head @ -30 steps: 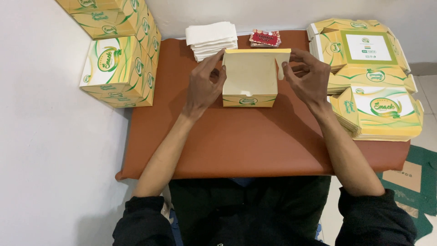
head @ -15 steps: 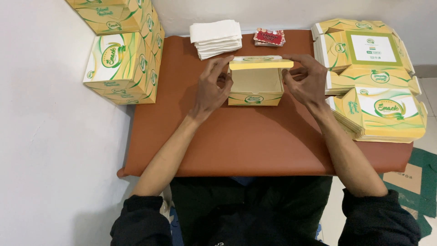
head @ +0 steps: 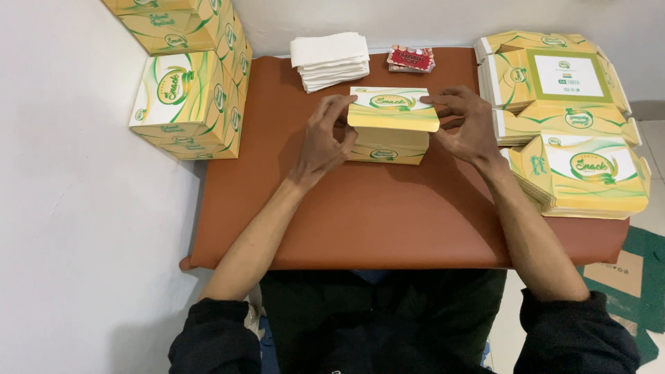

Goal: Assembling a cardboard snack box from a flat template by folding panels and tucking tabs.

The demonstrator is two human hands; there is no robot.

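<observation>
- Since the earlier frame, the lid [head: 393, 109] has been folded further down over the box [head: 388, 142].
- Box is held between the two hands — left hand [head: 325, 142] clamped on its left side, right hand [head: 465, 125] on the lid's right edge.
- Napkins [head: 330, 59] and red packets [head: 411, 58] are seen beyond the hands.
- Flat cartons [head: 568, 138] lie right of the right hand; folded boxes [head: 190, 97] are stacked left of the left.

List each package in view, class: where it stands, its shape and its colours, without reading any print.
Snack box: table centre, between both hands; yellow-green carton.
Stacked boxes: left edge; assembled yellow-green cartons.
Flat cartons: right side; unfolded yellow-green piles.
Red packets: far edge; small, flat.
</observation>
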